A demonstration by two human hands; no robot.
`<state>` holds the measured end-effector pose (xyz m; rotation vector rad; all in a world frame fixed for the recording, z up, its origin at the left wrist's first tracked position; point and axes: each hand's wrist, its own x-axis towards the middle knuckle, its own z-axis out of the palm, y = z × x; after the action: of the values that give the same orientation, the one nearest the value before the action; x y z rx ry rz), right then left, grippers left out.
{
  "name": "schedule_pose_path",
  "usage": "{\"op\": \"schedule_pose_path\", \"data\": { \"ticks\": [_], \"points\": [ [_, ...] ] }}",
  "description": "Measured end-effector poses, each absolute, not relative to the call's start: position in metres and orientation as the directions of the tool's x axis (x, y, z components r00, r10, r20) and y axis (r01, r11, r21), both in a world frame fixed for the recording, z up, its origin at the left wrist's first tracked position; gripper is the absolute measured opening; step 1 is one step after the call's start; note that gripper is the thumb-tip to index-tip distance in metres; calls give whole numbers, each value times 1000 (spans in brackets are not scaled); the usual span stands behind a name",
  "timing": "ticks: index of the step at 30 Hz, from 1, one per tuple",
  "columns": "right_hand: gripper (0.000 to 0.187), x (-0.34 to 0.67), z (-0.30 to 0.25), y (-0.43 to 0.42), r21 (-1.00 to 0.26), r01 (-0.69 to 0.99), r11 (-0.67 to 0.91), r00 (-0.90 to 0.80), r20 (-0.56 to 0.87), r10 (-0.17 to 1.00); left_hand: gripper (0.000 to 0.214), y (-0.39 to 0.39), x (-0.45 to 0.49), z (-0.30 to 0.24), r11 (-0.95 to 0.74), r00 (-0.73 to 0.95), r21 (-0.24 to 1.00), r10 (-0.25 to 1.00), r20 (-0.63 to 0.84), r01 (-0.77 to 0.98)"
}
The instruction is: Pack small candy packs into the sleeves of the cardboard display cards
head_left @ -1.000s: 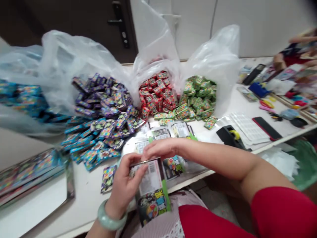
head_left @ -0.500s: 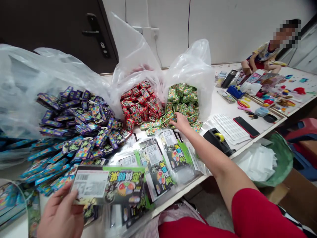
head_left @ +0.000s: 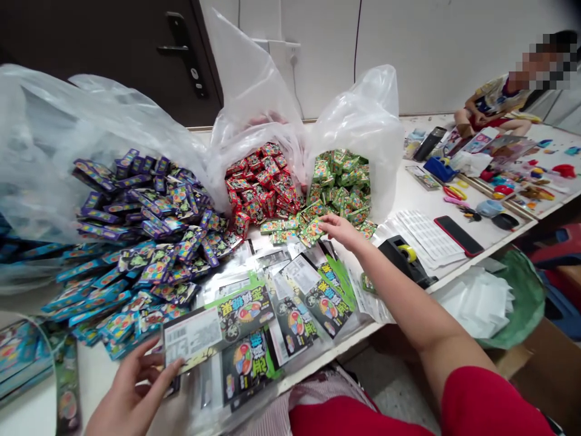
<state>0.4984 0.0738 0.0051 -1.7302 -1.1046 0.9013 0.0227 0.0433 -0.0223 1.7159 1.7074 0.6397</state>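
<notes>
My left hand (head_left: pixel 136 387) is closed on the left end of a black-and-green printed packet (head_left: pixel 247 312), its thumb on top near a white barcode label. The packet lies low over other packets of the same print (head_left: pixel 295 315). My right hand (head_left: pixel 342 233) pinches a small green candy box (head_left: pixel 312 231) at the front of a pile of green boxes (head_left: pixel 340 181), which spills from a clear plastic bag. Beside it is a pile of red boxes (head_left: pixel 261 181). Purple boxes (head_left: pixel 149 200) and blue boxes (head_left: pixel 95 297) lie heaped on the left.
A black tape dispenser (head_left: pixel 403 260), label sheets (head_left: pixel 424 236) and a phone (head_left: pixel 458 236) lie on the right. Farther along are scissors (head_left: pixel 455 192) and a blue tape dispenser (head_left: pixel 440 169). A person (head_left: pixel 497 103) sits at the far right. A green bag (head_left: pixel 521 297) hangs below the table's edge.
The packet in my left hand has come down over the other packets. My right hand has drawn a green box slightly toward me from the pile. The view has shifted a little.
</notes>
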Motion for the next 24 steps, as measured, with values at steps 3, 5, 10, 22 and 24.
{"op": "schedule_pose_path", "data": {
  "ticks": [3, 5, 10, 22, 24],
  "points": [
    [28, 478, 16, 64, -926, 318, -204, 203, -144, 969, 72, 40, 27, -2, 4, 72, 616, 993, -98, 788],
    [30, 466, 26, 59, -881, 439, -177, 141, -127, 982, 65, 36, 33, 11, -35, 86, 584, 995, -59, 811],
    [24, 437, 47, 59, -443, 889, -115, 109, -41, 993, 45, 34, 70, 20, -398, 371, 545, 914, 164, 738],
    [75, 467, 34, 40, -433, 861, 268, -365, -157, 918, 75, 56, 90, -15, -733, 743, 213, 668, 42, 646],
    [87, 462, 23, 31, -413, 848, 333, -428, -161, 889, 77, 60, 92, -15, -735, 748, 205, 663, 19, 646]
  ]
}}
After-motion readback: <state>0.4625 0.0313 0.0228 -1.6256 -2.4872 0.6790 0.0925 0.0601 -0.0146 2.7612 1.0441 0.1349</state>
